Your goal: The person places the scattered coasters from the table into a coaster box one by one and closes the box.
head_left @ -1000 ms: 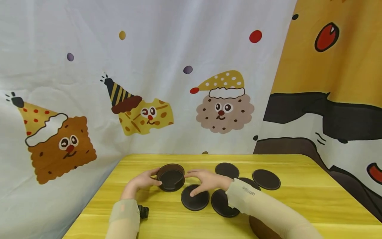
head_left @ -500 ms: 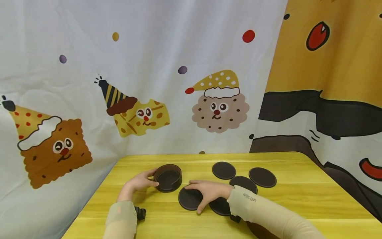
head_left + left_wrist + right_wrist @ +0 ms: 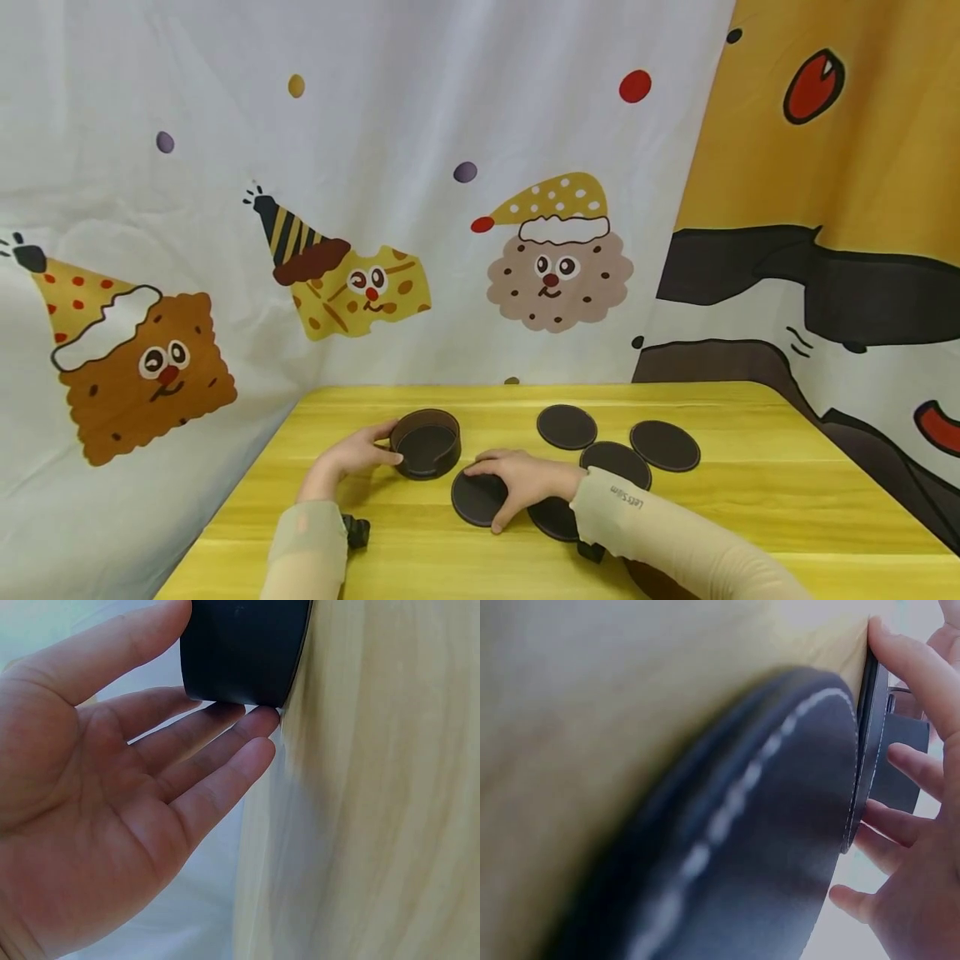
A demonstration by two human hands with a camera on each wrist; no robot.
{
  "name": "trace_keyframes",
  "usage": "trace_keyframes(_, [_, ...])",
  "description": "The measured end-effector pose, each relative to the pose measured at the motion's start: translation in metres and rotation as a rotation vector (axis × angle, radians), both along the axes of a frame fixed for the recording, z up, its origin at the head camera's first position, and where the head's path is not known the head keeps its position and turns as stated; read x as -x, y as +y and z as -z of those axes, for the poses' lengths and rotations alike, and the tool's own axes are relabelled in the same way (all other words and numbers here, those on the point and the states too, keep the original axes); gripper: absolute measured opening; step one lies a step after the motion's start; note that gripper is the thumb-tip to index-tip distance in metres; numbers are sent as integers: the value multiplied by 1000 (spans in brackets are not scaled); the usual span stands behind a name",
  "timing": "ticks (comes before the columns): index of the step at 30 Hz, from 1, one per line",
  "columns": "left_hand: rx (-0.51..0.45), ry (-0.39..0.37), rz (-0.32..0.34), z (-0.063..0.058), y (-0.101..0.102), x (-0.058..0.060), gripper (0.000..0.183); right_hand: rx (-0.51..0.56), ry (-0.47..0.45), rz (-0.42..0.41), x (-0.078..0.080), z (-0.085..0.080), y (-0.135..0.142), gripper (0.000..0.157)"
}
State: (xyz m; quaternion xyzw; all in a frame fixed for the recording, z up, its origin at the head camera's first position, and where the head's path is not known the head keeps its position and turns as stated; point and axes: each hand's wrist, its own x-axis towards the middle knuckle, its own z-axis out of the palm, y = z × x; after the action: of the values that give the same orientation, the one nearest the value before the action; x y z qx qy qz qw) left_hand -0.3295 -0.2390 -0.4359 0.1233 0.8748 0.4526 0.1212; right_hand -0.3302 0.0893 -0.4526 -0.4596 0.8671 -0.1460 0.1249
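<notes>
My left hand [image 3: 358, 455] holds a round dark coaster holder [image 3: 452, 457] on the table, thumb at its near side and fingers behind. In the left wrist view the fingertips touch the holder's wall [image 3: 240, 656], and the palm [image 3: 105, 795] faces the camera. My right hand [image 3: 528, 479] spans a round dark coaster [image 3: 472, 502] just right of the holder. The thumb sits at the coaster's near edge, the fingertips at its far edge. In the right wrist view this stitched coaster [image 3: 865, 742] lies between thumb and fingers; another coaster [image 3: 787, 825] fills the foreground.
Behind the right forearm lie several more coasters, among them one at the back [image 3: 567, 427], one farther right [image 3: 665, 446] and one partly covered by the sleeve [image 3: 615, 464]. A brown round piece [image 3: 652, 579] shows below the right sleeve. A printed curtain [image 3: 450, 333] hangs behind the table.
My right hand has come nearer, from reaching beside the holder to spanning the coaster, its thumb shifting from the coaster's top to the near edge. The left hand stays at the holder.
</notes>
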Motion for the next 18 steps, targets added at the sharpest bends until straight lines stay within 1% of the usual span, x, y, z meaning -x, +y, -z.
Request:
trace_keyframes(6, [10,2,-3,-1,-1,0,77,16,-9,-1,0,-2,0,85])
trace_keyframes(11, [-2,-2,5,-1,0,0,77,69,-5,8,4,-3,2,82])
trace_keyframes(13, [2,-4,15,0,1,0,78,95,0,8,5,-7,3,82])
trace_keyframes(18, [15,-20,15,-1,0,0,84,150,-10,32,8,-23,6,81])
